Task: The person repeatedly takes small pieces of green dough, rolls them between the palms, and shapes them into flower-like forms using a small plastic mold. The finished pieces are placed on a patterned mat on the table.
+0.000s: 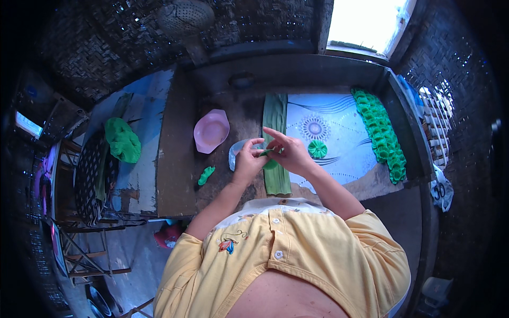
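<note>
My left hand (248, 164) and my right hand (291, 152) meet at the middle of the table, fingertips pinched on a small green piece (265, 152) that looks like thin cloth. The right index finger points outward. Under the hands runs a long dark-green strip (275, 114). A pale bluish bowl (234, 152) is partly hidden behind the left hand. To the right, a round green pleated rosette (317, 149) lies on a white patterned sheet (344, 114). A crumpled green scrap (205, 175) lies left of my left forearm.
A pink bowl (211, 131) stands at the left of the table. Rows of joined green rosettes (379, 135) lie along the right side. A raised board edge (408, 116) borders the table. Bunched green cloth (122, 140) rests on the blue-white surface at far left.
</note>
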{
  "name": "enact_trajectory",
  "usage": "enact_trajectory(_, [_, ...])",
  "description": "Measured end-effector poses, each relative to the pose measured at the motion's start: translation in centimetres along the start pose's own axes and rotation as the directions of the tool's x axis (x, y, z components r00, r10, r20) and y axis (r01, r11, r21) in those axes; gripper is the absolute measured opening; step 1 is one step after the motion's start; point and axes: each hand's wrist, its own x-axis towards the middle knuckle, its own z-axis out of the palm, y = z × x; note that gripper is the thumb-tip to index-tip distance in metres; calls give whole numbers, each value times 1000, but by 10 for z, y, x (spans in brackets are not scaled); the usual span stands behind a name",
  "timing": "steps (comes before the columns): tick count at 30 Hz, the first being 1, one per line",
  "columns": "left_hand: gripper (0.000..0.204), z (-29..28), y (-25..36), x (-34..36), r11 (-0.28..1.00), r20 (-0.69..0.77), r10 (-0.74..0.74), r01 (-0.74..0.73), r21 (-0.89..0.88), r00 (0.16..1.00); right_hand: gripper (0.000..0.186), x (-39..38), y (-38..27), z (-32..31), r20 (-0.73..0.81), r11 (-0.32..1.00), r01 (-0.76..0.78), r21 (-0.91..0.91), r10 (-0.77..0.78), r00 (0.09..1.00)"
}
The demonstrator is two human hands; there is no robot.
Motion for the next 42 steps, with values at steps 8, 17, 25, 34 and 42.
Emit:
enact_trajectory(8, [57,0,0,-4,973,49,-163,168,-157,985,57,4,6,-2,59,976,-169,138,162,985])
enact_trajectory(17, [37,-5,-6,0,818,112,-289,306,-487,951,54,3,16,4,-141,995,-17,-100,3,990])
enact_trajectory(25, [51,-7,-6,5,647,-31,-380,242,-723,924,48,-19,-1,28,-155,864,13,-504,-105,982])
enact_trajectory(34, [62,-2,1,-1,636,-2,-374,255,-728,928,65,-21,-9,41,-16,805,38,-593,-58,998])
enact_trajectory(42, [62,1,-3,1,647,-6,-369,253,-719,929,70,-19,-11,41,-51,807,16,-590,-57,997])
